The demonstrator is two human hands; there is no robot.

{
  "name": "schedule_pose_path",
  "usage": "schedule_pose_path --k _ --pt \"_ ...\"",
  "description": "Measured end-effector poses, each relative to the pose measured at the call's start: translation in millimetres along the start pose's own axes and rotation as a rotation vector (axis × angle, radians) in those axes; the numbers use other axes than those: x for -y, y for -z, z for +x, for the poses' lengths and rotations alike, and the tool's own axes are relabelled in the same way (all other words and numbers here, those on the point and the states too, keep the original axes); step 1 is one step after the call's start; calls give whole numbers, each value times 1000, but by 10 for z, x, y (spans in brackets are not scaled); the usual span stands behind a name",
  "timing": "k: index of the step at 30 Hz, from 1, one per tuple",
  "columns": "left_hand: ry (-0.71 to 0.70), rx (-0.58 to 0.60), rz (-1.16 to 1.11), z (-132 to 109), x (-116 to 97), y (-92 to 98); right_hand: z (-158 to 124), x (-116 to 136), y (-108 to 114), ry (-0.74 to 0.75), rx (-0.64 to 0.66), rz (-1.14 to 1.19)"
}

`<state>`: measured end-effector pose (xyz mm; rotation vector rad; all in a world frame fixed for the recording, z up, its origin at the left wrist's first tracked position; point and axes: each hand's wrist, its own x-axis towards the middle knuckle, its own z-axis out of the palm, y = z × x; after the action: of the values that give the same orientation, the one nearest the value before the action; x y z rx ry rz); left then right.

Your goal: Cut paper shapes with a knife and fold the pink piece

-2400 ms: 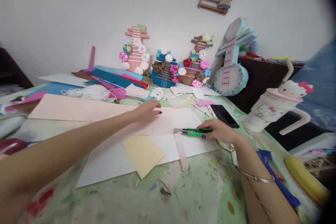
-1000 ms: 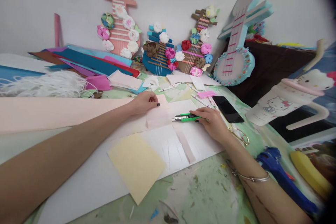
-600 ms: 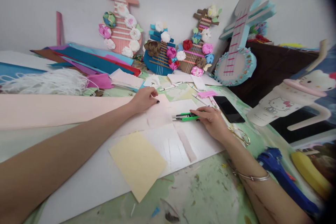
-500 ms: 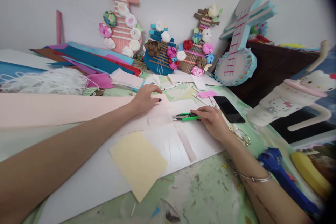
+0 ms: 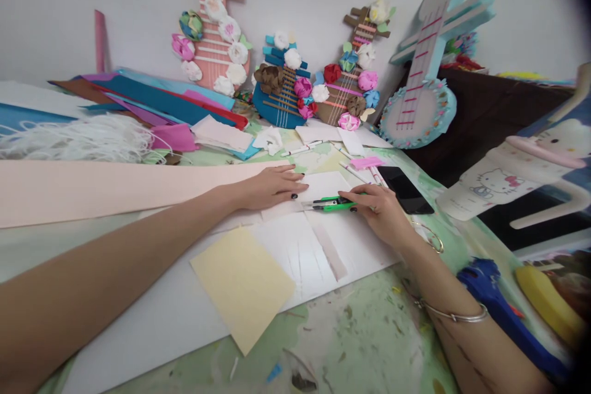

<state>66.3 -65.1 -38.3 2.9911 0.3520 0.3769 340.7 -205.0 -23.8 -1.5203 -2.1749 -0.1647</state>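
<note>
My left hand (image 5: 270, 188) lies flat with fingers stretched out on the right end of a long pale pink paper strip (image 5: 115, 188). In my right hand (image 5: 381, 209) is a green utility knife (image 5: 337, 204), its blade pointing left at the edge of the pink paper, close to my left fingertips. Whether the blade touches the paper I cannot tell. Under both hands is a white board (image 5: 161, 314). A square of cream paper (image 5: 244, 286) lies on it, and a narrow pink strip (image 5: 329, 252) sits below the knife.
A black phone (image 5: 406, 189) and gold-handled scissors (image 5: 431, 237) lie right of my right hand. Farther right are a tumbler (image 5: 498, 178) and a blue tool (image 5: 503, 314). White string (image 5: 87, 141) is heaped at left. Flower-decorated paper instruments (image 5: 281, 95) lean against the wall.
My left hand has come down and slid right, flattening onto the pink paper nearer the knife. My right hand still holds the knife in almost the same place.
</note>
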Motion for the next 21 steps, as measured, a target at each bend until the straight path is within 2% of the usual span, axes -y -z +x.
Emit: schedule_pose_path --k 3,8,12,16,21 --pt "20 -35 -79 20 -2 -2 0 11 2 -9 6 -6" --pt "363 -301 -251 19 15 1 8 23 -14 -27 -20 -2" --pt "520 -406 -336 -21 68 30 8 32 -49 -35 -40 -15" --pt "554 -483 -414 -30 57 69 9 21 -93 -52 -79 -44" --pt "503 -570 -397 -17 12 89 14 7 -95 -60 -62 -40"
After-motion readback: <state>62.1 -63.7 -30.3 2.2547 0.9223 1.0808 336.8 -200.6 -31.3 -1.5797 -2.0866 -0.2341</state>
